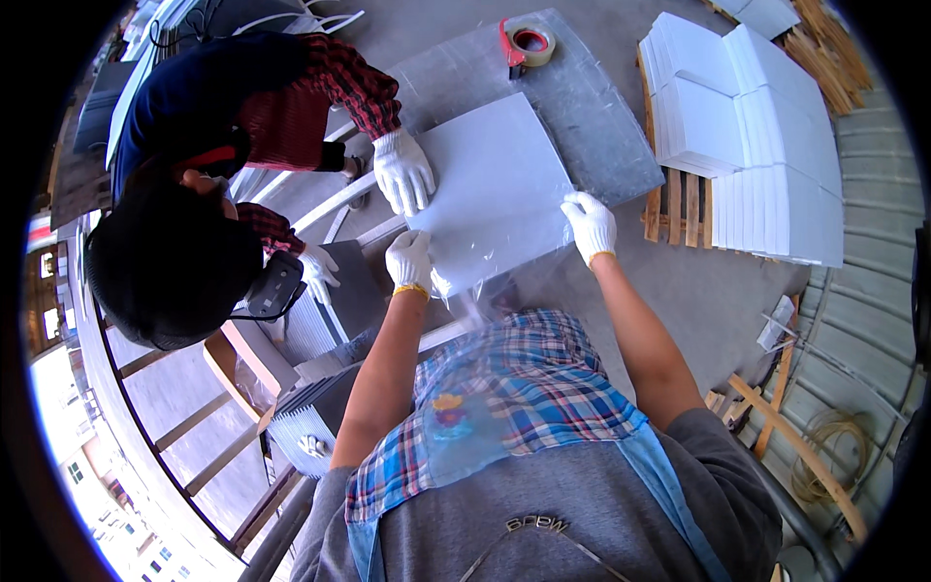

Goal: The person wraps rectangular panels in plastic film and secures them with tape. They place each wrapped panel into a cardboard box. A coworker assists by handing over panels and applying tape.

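Observation:
A flat, light grey square panel [495, 184] lies on the metal-topped table, with clear plastic film [475, 301] hanging loose off its near edge. My left hand [409, 260], in a white knit glove, is closed on the film at the panel's near left corner. At the right corner my right hand [590, 226], gloved alike, pinches the film along the edge. A co-worker's gloved hand [402, 173] rests flat on the panel's left side. The co-worker's other gloved hand [318, 274] is over a stack of dark grey panels [349, 291].
On the table [611, 126] a red tape dispenser [527, 45] stands at the far side. White packed stacks [737, 136] sit on a wooden pallet at the right. An open cardboard box [247, 359] of panels is at the left. Loose planks [800, 451] lie at lower right.

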Demonstrator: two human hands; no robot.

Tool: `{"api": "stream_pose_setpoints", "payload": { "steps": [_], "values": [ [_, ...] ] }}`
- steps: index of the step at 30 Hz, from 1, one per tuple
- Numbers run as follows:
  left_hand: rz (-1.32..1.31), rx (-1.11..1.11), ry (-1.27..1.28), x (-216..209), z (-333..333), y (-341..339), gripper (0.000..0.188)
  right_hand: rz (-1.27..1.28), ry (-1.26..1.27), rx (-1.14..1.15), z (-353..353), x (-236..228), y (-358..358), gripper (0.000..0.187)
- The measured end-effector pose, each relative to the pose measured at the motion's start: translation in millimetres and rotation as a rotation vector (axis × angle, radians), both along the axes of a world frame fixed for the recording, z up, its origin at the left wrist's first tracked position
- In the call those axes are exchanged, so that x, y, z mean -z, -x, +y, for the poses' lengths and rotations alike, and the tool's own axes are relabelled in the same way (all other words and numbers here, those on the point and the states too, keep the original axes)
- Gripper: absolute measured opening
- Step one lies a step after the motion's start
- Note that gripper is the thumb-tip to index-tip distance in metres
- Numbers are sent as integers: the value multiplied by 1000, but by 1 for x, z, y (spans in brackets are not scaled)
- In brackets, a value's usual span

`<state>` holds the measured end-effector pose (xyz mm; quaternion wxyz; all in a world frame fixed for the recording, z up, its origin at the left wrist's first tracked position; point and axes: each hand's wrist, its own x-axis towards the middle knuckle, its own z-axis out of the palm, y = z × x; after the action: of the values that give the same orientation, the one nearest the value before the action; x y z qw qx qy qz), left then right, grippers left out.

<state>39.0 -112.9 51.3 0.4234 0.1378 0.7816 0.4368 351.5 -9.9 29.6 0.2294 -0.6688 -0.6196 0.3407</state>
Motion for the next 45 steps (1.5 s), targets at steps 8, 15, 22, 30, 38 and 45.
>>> {"api": "stream_pose_setpoints", "payload": {
  "steps": [8,15,22,30,38,45],
  "values": [
    [-61,-227,-76,9,8,-12,16,236,271,264,13,4,16,27],
    [190,-292,-153,70,-6,-10,15,734,263,467,5,-15,49,21],
    [183,-212,-84,26,3,-22,21,679,167,436,6,18,45,18],
    [255,-118,-1,31,4,-14,24,426,114,420,8,19,51,21],
    [382,-147,-106,37,18,-12,17,-19,-101,222,29,21,54,26],
    [729,-64,-17,23,62,3,17,-214,-353,159,72,9,88,20]
  ]
}}
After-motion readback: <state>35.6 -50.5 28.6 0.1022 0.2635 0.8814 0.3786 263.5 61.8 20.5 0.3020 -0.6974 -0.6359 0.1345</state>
